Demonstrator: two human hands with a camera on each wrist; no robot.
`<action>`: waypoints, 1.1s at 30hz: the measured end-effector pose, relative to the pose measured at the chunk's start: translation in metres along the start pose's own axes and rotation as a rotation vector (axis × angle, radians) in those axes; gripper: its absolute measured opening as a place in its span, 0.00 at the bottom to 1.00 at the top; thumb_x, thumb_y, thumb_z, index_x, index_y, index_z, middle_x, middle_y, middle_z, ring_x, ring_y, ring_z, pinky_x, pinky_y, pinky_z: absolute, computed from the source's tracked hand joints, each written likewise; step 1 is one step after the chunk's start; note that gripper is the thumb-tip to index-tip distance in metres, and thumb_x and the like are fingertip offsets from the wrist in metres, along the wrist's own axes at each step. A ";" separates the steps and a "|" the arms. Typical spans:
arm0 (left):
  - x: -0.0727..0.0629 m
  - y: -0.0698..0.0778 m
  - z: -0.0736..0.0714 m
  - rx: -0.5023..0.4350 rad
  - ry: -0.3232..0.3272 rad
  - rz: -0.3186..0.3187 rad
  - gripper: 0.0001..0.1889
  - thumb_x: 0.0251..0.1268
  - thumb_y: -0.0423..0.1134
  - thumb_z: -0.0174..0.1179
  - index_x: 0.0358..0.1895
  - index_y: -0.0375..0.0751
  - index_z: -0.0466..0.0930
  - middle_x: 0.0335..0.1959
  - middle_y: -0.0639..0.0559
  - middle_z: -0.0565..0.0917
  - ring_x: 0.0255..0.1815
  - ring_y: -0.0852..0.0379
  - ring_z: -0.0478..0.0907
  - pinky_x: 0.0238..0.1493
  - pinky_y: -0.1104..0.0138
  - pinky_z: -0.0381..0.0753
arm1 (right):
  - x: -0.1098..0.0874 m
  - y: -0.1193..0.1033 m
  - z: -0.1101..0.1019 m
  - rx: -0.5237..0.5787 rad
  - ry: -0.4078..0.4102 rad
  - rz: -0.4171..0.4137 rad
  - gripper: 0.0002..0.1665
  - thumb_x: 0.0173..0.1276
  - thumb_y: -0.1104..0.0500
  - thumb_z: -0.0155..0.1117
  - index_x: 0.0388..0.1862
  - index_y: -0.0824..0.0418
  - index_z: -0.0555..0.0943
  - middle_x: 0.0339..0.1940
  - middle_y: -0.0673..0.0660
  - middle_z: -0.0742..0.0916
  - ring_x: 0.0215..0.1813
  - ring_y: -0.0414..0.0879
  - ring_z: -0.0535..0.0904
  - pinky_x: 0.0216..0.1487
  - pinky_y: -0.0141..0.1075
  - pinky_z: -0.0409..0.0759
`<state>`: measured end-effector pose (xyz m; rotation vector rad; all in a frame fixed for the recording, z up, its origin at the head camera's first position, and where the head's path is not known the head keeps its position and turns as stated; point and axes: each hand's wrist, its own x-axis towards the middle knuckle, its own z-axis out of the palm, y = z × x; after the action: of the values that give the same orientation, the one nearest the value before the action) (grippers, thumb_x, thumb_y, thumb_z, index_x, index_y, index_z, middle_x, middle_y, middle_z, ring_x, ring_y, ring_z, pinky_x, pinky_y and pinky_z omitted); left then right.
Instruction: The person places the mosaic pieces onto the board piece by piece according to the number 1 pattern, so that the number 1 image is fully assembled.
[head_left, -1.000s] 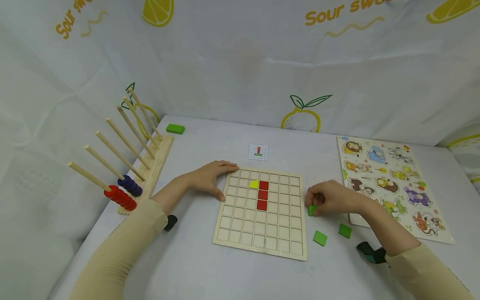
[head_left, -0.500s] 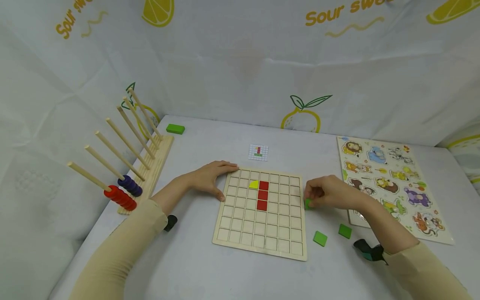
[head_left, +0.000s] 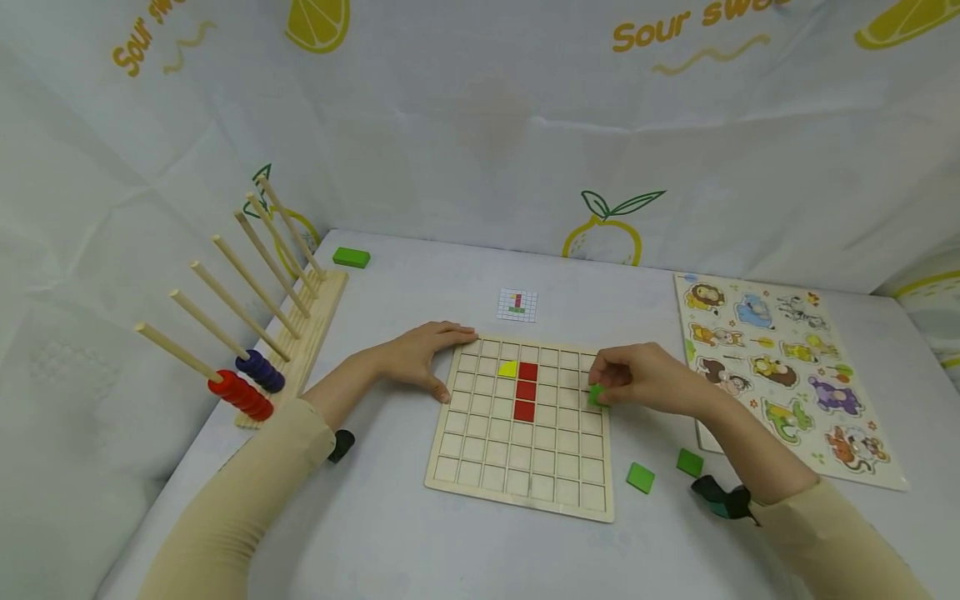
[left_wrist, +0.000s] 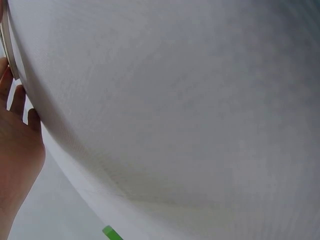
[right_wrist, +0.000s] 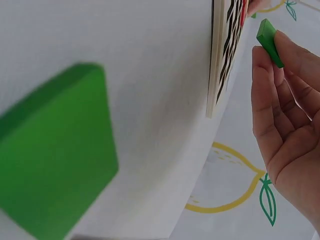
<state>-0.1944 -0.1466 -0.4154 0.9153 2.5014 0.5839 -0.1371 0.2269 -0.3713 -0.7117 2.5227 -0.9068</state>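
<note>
A wooden grid board (head_left: 570, 490) lies mid-table, with a yellow quarter-round tile (head_left: 507, 368) and a column of red tiles (head_left: 526, 390) in its cells. My right hand (head_left: 641, 379) pinches a green square tile (right_wrist: 269, 41) between thumb and fingertips, over the board's right edge in the head view. At the board's upper left, my left hand (head_left: 415, 356) rests with fingers spread, fingertips at the corner and thumb at the left edge. Two more green square tiles (head_left: 641, 477) lie on the table right of the board.
A small pattern card (head_left: 517, 305) lies beyond the board. On the left stands a peg rack (head_left: 327, 302) with red and purple rings. A green block (head_left: 351, 257) is at the back left, and an animal puzzle (head_left: 772, 367) lies on the right.
My right hand has moved left and away from me with the green tile, from beside the board to over its right edge. The left hand has stayed in place.
</note>
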 end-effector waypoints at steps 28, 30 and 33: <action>0.000 -0.001 0.000 0.000 0.002 0.017 0.55 0.41 0.55 0.78 0.77 0.50 0.59 0.80 0.51 0.58 0.82 0.44 0.51 0.80 0.46 0.53 | 0.033 -0.039 0.018 0.028 0.039 -0.092 0.08 0.66 0.62 0.67 0.43 0.56 0.83 0.35 0.48 0.87 0.36 0.42 0.79 0.39 0.29 0.80; 0.000 0.000 -0.001 -0.001 0.001 0.016 0.55 0.41 0.55 0.78 0.77 0.51 0.59 0.80 0.51 0.58 0.82 0.44 0.50 0.80 0.45 0.53 | 0.036 -0.042 0.019 0.032 0.037 -0.100 0.08 0.66 0.63 0.67 0.43 0.56 0.84 0.35 0.49 0.87 0.36 0.42 0.79 0.39 0.29 0.80; -0.001 0.000 -0.001 -0.002 0.000 0.016 0.55 0.42 0.55 0.78 0.77 0.51 0.59 0.80 0.51 0.58 0.82 0.44 0.50 0.80 0.45 0.53 | 0.040 -0.047 0.021 0.040 0.029 -0.109 0.07 0.66 0.63 0.67 0.42 0.54 0.84 0.34 0.48 0.87 0.35 0.42 0.79 0.39 0.29 0.81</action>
<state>-0.1944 -0.1476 -0.4140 0.9351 2.4956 0.5910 -0.1432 0.1628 -0.3614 -0.8358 2.5036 -1.0080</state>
